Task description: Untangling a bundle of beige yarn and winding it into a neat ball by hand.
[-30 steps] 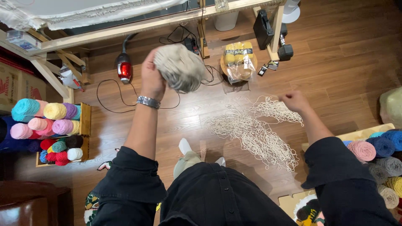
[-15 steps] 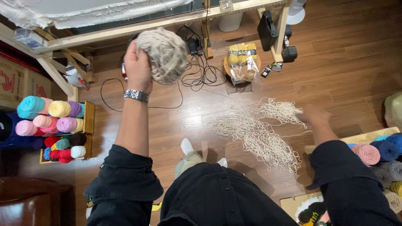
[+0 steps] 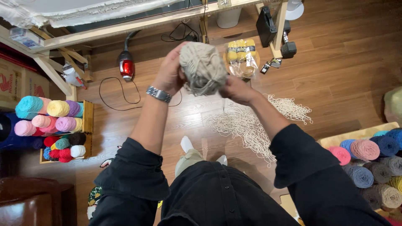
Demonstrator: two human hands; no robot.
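Beige yarn ball [image 3: 203, 67], seemingly soft and light, best cupped around its sides; left hand [image 3: 169, 73] and right hand [image 3: 236, 90] both grasp it above loose cord [image 3: 251, 125].

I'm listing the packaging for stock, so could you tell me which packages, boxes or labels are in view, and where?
Yarn pack: floor beyond the hands, clear plastic wrap around yellow skeins with dark label bands.
Cardboard box: far left edge, brown with a red print.
Clear box: top left on the wooden frame, small, flat, see-through.
No screens or signs show.

Glossy wood floor [image 3: 335, 75]; pale timber frame [image 3: 125, 27] overhead.
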